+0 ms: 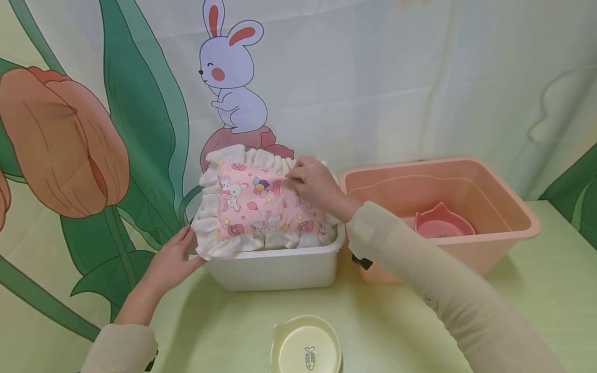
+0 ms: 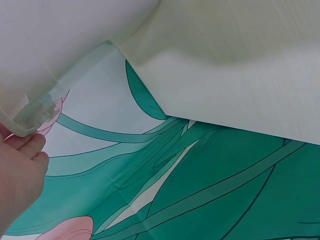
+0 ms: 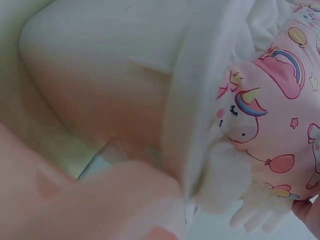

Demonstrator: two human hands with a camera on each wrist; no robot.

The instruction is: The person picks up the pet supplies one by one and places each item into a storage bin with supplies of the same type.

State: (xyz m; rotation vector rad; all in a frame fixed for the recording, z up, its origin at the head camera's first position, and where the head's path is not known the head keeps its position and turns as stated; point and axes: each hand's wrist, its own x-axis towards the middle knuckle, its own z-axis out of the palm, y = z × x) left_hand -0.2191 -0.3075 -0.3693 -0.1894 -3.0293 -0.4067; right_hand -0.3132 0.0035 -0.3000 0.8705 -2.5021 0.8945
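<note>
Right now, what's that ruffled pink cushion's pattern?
The cushion shows rabbits, balloons and stars, best in head view.

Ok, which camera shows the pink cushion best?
Head view: the pink cushion shows its printed face and ruffle, though the right hand covers part. The right wrist view has only a cropped section; the left wrist view shows none I can discern.

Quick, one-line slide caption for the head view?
Right hand on a frilled pink pillow sticking out of a white bin; left hand gripping the rim.

Pink ruffled cushion [image 1: 270, 204], tilted, in white tub [image 1: 275, 270]
</note>
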